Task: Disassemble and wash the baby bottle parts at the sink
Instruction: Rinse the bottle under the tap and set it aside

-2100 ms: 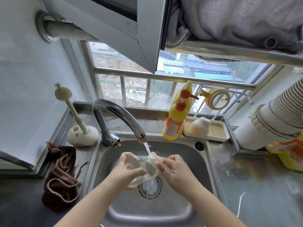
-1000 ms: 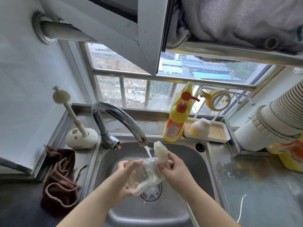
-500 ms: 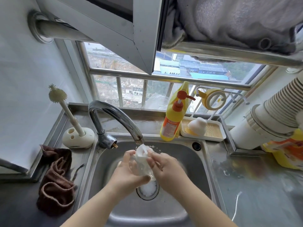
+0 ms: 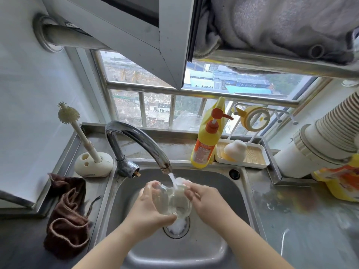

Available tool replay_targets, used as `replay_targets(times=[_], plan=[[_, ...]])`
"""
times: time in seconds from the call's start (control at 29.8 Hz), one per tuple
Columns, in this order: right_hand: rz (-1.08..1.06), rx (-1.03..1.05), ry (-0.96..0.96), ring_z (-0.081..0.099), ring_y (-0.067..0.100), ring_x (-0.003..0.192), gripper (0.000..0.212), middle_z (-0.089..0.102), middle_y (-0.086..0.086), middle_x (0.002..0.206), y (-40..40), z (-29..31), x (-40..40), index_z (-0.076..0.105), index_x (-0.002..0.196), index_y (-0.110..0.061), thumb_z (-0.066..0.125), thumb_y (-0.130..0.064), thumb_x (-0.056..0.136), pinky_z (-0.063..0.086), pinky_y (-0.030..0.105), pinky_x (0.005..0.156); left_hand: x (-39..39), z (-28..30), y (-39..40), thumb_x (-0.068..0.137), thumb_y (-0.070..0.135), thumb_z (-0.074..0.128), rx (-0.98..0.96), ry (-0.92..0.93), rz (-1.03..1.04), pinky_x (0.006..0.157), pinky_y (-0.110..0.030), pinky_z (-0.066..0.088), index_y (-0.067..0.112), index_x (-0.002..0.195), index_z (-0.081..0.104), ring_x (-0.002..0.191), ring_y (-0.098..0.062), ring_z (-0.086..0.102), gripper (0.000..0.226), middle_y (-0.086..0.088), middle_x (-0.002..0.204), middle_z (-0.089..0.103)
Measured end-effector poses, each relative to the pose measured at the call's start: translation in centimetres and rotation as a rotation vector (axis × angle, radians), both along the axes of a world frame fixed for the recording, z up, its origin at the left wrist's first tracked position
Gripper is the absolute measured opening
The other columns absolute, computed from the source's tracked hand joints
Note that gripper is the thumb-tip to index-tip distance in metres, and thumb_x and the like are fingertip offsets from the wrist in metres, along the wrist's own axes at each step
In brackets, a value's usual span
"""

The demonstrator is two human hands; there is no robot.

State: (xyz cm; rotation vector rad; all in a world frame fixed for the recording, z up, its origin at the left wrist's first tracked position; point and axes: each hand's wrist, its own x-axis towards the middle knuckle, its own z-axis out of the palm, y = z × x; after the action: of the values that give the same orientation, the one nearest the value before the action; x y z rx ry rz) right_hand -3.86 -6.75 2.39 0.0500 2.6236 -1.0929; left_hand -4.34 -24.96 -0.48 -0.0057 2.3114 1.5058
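While water runs from the curved steel tap, two bare hands meet over the middle of the steel sink. The left hand has its fingers and thumb curled round a clear baby bottle, gripping it from the left side and from beneath. The right hand touches the bottle's right side, its fingers curled against a pale part at the bottle's upper end, where the stream lands; what that part is cannot be told. Directly below both hands lies the round drain, white with foam. Beyond the left hand, on the bench, a cream bottle brush stands tilted in its rounded holder, and nearer the person a brown cloth lies crumpled. Beyond the right hand stands a yellow pump bottle, just beside a white tray that carries a pale domed piece.
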Motion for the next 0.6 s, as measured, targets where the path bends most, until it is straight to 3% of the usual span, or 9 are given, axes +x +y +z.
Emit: replay_targets(times=[0.13, 0.27, 0.34, 0.4, 0.47, 0.5, 0.6], plan=[[0.031, -0.07, 0.086, 0.056, 0.011, 0.114, 0.042, 0.064, -0.002, 0.12, -2.1, 0.4, 0.2, 0.045, 0.136, -0.037, 0.047, -0.042, 0.095, 0.046, 0.028, 0.093, -0.8, 0.6, -0.3, 0.05, 0.025, 0.081, 0.046, 0.015, -0.01, 0.067, -0.003, 0.04, 0.041, 0.107, 0.038, 0.092, 0.001, 0.054, 0.073, 0.007, 0.109, 0.05], [-0.023, 0.014, 0.011, 0.058, 0.015, 0.103, 0.04, 0.061, 0.001, 0.108, 0.2, -0.3, 0.4, 0.044, 0.132, -0.049, 0.05, -0.045, 0.092, 0.046, 0.024, 0.086, -0.6, 0.2, -0.9, 0.047, 0.023, 0.081, 0.119, -0.001, -0.028, 0.08, -0.014, 0.049, 0.044, 0.112, 0.043, 0.095, -0.01, 0.061, 0.078, 0.003, 0.114, 0.052], [-0.095, -0.116, -0.022, 0.058, 0.001, 0.104, 0.04, 0.064, -0.011, 0.112, 0.6, -0.5, 0.3, 0.048, 0.13, -0.044, 0.056, -0.04, 0.09, 0.044, 0.009, 0.082, -0.2, -0.1, -0.7, 0.051, 0.015, 0.084, 0.202, -0.042, -0.076, 0.085, -0.023, 0.053, 0.046, 0.116, 0.042, 0.102, -0.019, 0.06, 0.083, -0.002, 0.121, 0.048], [-0.13, -0.268, -0.072, 0.056, -0.014, 0.096, 0.041, 0.063, -0.02, 0.109, 0.1, -0.3, 0.3, 0.049, 0.127, -0.042, 0.061, -0.033, 0.09, 0.042, 0.001, 0.076, 0.1, 0.1, -0.5, 0.055, 0.01, 0.085, 0.23, -0.081, -0.11, 0.083, -0.017, 0.052, 0.049, 0.117, 0.036, 0.106, -0.012, 0.055, 0.088, 0.005, 0.126, 0.039], [-0.164, -0.336, -0.075, 0.059, -0.009, 0.1, 0.041, 0.065, -0.018, 0.111, -0.2, -0.8, 0.6, 0.05, 0.125, -0.041, 0.063, -0.03, 0.088, 0.047, 0.011, 0.087, 0.0, 0.5, -0.3, 0.054, 0.018, 0.087, 0.262, -0.163, -0.068, 0.074, -0.014, 0.052, 0.049, 0.117, 0.03, 0.105, -0.005, 0.05, 0.091, 0.013, 0.123, 0.033], [-0.179, -0.354, -0.068, 0.06, -0.005, 0.103, 0.04, 0.066, -0.016, 0.111, -0.2, -1.1, 0.8, 0.051, 0.124, -0.041, 0.064, -0.029, 0.088, 0.047, 0.018, 0.092, -0.2, 0.6, -0.2, 0.049, 0.028, 0.087, 0.314, -0.245, -0.016, 0.068, -0.021, 0.056, 0.046, 0.118, 0.03, 0.105, -0.008, 0.051, 0.091, 0.013, 0.123, 0.035], [-0.167, -0.372, -0.023, 0.061, -0.003, 0.104, 0.041, 0.067, -0.015, 0.112, -0.6, -1.3, 1.6, 0.052, 0.125, -0.041, 0.064, -0.026, 0.088, 0.047, 0.02, 0.094, -0.7, 1.1, 0.0, 0.041, 0.045, 0.078, 0.48, -0.462, 0.147, 0.058, -0.034, 0.057, 0.028, 0.111, 0.044, 0.104, -0.013, 0.052, 0.081, -0.001, 0.123, 0.048]])
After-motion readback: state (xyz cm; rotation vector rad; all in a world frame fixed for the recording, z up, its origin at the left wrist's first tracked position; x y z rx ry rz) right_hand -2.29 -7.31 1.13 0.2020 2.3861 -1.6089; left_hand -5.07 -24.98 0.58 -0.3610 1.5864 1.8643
